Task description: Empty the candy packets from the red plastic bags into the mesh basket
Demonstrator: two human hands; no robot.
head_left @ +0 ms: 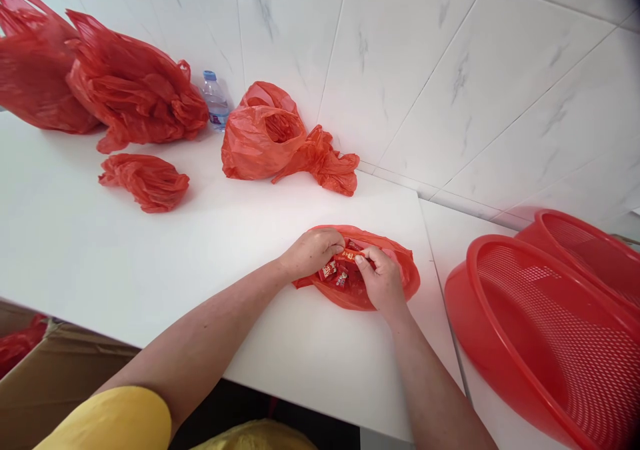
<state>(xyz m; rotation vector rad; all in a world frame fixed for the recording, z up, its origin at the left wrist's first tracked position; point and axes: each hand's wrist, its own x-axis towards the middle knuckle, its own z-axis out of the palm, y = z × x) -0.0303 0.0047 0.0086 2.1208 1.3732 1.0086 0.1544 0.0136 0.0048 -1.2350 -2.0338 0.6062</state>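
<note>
An opened red plastic bag (345,300) lies on the white table, with several small red wrapped candies (341,278) inside it. Over the bag, my left hand (313,251) and my right hand (383,277) pinch the two ends of one orange-red wrapped candy (349,255). The fingers of both hands are closed on its wrapper. My left hand comes in over the bag's left side, my right hand over its right side. Part of the bag's contents is hidden beneath my hands.
Along the tiled wall stand full red bags (140,90), a water bottle (215,100) and another red bag (265,137). A crumpled red bag (147,182) lies in front of them. Red mesh baskets (460,290) are at right. Below the table's left edge is a cardboard box (55,370).
</note>
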